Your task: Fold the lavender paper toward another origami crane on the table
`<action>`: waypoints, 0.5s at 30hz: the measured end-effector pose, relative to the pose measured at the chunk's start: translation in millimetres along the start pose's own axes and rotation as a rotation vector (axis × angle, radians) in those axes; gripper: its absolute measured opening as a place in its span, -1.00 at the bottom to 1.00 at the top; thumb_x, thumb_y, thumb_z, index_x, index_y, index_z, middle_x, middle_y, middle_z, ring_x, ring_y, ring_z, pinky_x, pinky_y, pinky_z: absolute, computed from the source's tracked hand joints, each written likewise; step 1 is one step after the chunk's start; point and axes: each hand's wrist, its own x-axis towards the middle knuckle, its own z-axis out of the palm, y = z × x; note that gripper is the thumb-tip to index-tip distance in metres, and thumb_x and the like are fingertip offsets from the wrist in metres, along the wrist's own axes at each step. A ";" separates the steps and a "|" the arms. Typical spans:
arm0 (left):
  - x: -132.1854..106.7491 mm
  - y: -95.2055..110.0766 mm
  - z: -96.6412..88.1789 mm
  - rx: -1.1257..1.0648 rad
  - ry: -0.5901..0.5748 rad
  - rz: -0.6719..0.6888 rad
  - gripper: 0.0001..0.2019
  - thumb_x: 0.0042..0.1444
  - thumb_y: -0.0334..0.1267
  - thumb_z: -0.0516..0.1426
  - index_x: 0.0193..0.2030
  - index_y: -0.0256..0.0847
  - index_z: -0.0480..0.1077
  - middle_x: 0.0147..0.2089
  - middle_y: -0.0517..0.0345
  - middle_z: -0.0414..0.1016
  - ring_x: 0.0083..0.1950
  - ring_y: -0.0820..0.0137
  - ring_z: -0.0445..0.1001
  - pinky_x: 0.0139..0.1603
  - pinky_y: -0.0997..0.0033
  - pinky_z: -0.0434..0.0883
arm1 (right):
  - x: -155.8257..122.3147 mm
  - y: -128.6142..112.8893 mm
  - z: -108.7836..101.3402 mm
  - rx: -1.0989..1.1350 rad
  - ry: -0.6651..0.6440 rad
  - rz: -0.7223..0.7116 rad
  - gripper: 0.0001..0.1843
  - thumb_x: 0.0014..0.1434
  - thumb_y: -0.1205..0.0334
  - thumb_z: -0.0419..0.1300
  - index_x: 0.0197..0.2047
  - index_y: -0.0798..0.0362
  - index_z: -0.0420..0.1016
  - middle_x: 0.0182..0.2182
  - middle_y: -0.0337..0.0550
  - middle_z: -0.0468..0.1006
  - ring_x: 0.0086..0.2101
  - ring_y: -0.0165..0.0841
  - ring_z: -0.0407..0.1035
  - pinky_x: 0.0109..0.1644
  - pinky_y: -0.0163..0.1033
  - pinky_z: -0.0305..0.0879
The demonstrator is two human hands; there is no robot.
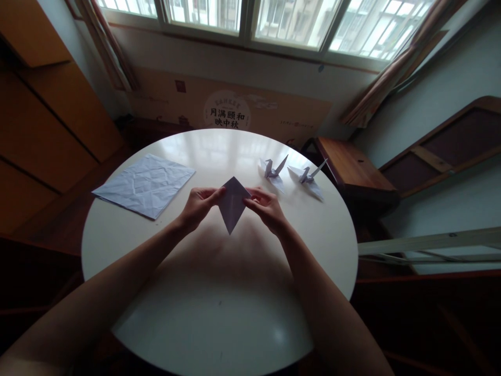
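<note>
Both forearms reach in from the near edge and meet over the middle of the bench (219, 303); the left hand (199, 204) is turned palm inward, thumb and fingertips pinched on the left corner of the folded paper (233, 206); the right hand (266, 206) mirrors it, fingers curled and nipping the right corner. The folded paper is held between the two hands, seemingly just above the bench top, upper point towards the window and the longer lower point towards the person; it is a pale kite shape with a crease down its middle.

The bench is round, white and glossy, and the window shows as a reflection on its far half; to the left, well apart from the hands, lies a creased sheet (144, 184), square, flat and crossed by many fold lines; whether it is one sheet or several, I cannot tell. Just beyond the right hand stands a paper crane (273, 169), and beside it, nearer the rim, a second crane (309, 176), both pale with sharp raised points. Printed brown cardboard (227, 110) leans on the wall under the window.
</note>
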 end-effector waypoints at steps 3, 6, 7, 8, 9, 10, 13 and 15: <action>-1.3 1.6 1.6 -0.016 -0.006 0.000 -0.50 -0.01 0.17 0.42 -0.35 -0.35 0.66 -0.40 0.01 0.61 -0.33 0.31 0.56 -0.23 0.35 0.47 | 1.2 -0.4 1.2 -0.028 0.051 -0.053 -0.58 -0.07 -0.17 0.53 -0.26 -0.05 0.74 -0.18 -0.15 0.49 -0.26 -0.36 0.42 -0.17 -0.18 0.42; -1.7 3.9 3.3 -0.020 -0.022 0.042 -0.57 -0.06 0.08 0.47 -0.31 -0.31 0.67 -0.34 0.06 0.59 -0.27 0.35 0.54 -0.20 0.40 0.47 | 0.6 -4.5 4.2 -0.013 0.060 -0.105 -0.60 -0.01 -0.20 0.49 -0.33 -0.03 0.71 -0.26 -0.15 0.52 -0.27 -0.33 0.42 -0.23 -0.19 0.38; -1.7 4.7 3.9 -0.007 -0.011 0.075 -0.60 -0.11 0.03 0.50 -0.32 -0.29 0.67 -0.28 0.06 0.58 -0.23 0.37 0.53 -0.20 0.42 0.48 | 0.0 -6.5 5.5 -0.010 0.074 -0.119 -0.59 0.00 -0.21 0.48 -0.36 -0.02 0.70 -0.32 -0.17 0.52 -0.30 -0.34 0.41 -0.26 -0.20 0.36; -1.6 5.3 4.4 0.010 0.006 0.107 -0.62 -0.15 -0.01 0.52 -0.34 -0.27 0.66 -0.20 0.06 0.57 -0.19 0.37 0.53 -0.18 0.44 0.48 | -0.6 -8.6 6.9 -0.006 0.094 -0.129 -0.59 0.00 -0.21 0.48 -0.38 -0.01 0.68 -0.36 -0.19 0.51 -0.33 -0.35 0.39 -0.29 -0.21 0.33; -1.6 5.8 4.9 0.023 0.018 0.132 -0.64 -0.16 -0.04 0.53 -0.35 -0.26 0.66 -0.13 0.04 0.55 -0.14 0.37 0.53 -0.15 0.44 0.49 | -1.1 -10.5 8.3 -0.003 0.115 -0.132 -0.59 0.00 -0.20 0.48 -0.41 0.00 0.67 -0.41 -0.21 0.50 -0.36 -0.37 0.38 -0.31 -0.22 0.31; -1.7 6.1 5.3 0.025 0.019 0.137 -0.64 -0.14 -0.03 0.52 -0.34 -0.26 0.66 -0.08 0.02 0.55 -0.11 0.35 0.54 -0.11 0.42 0.51 | -1.5 -12.1 9.5 0.001 0.132 -0.123 -0.58 -0.01 -0.20 0.48 -0.44 0.01 0.65 -0.45 -0.23 0.49 -0.39 -0.38 0.36 -0.33 -0.22 0.30; -2.7 5.0 6.5 -0.032 -0.076 0.022 -0.57 0.02 0.05 0.44 -0.19 -0.32 0.65 -0.12 -0.07 0.61 -0.12 0.25 0.60 -0.08 0.27 0.56 | -1.5 -13.1 11.5 0.024 0.130 -0.042 -0.57 -0.04 -0.19 0.50 -0.44 0.03 0.63 -0.50 -0.23 0.53 -0.45 -0.39 0.37 -0.36 -0.23 0.32; -3.6 3.5 7.2 -0.076 -0.136 -0.079 -0.49 0.06 0.09 0.41 -0.09 -0.37 0.62 -0.20 -0.10 0.64 -0.18 0.18 0.63 -0.15 0.21 0.59 | -0.3 -10.3 11.0 0.045 0.121 0.022 -0.52 -0.08 -0.21 0.51 -0.35 0.05 0.64 -0.48 -0.20 0.58 -0.46 -0.38 0.40 -0.35 -0.22 0.35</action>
